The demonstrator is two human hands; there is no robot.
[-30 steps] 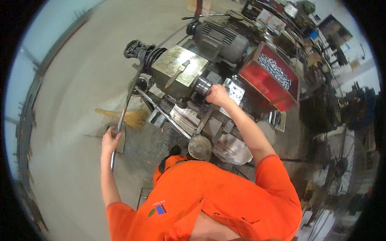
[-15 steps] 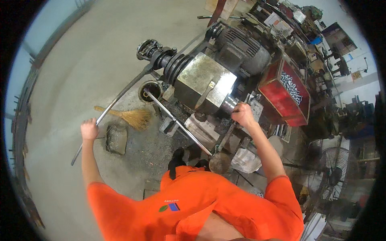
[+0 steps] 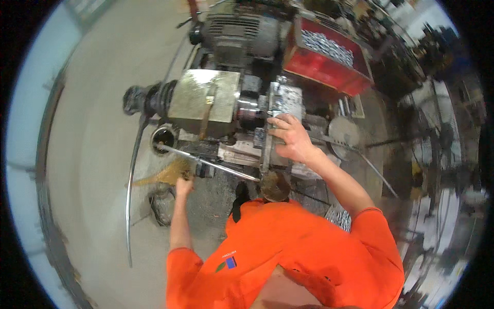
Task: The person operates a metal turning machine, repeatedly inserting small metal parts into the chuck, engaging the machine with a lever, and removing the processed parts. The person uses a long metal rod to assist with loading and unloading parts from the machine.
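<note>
My left hand (image 3: 184, 186) is away from the long metal lever (image 3: 135, 170), above the floor beside the straw broom (image 3: 167, 174). Motion smears its fingers, so I cannot make out whether they are closed. My right hand (image 3: 292, 139) reaches over the machine with fingers stretched out, at the edge of an upright metal bar (image 3: 267, 141). Left of it is the shiny round chuck (image 3: 248, 109) of the machine's boxy metal housing (image 3: 203, 95). A brush (image 3: 208, 110) lies on that housing. A bright steel rod (image 3: 221, 167) slants from a round pot (image 3: 163, 138) toward my body.
Behind the right hand stands a red bin (image 3: 324, 69) full of small metal parts. A ribbed motor (image 3: 242, 33) sits behind the housing. A round disc (image 3: 343, 136) and a thin rod (image 3: 378, 175) are at the right. A dark container (image 3: 162, 206) rests on the floor.
My left hand has let go of the long lever and moved right, toward the machine. My right hand has left the chuck and spread its fingers by the bar. The view has turned.
</note>
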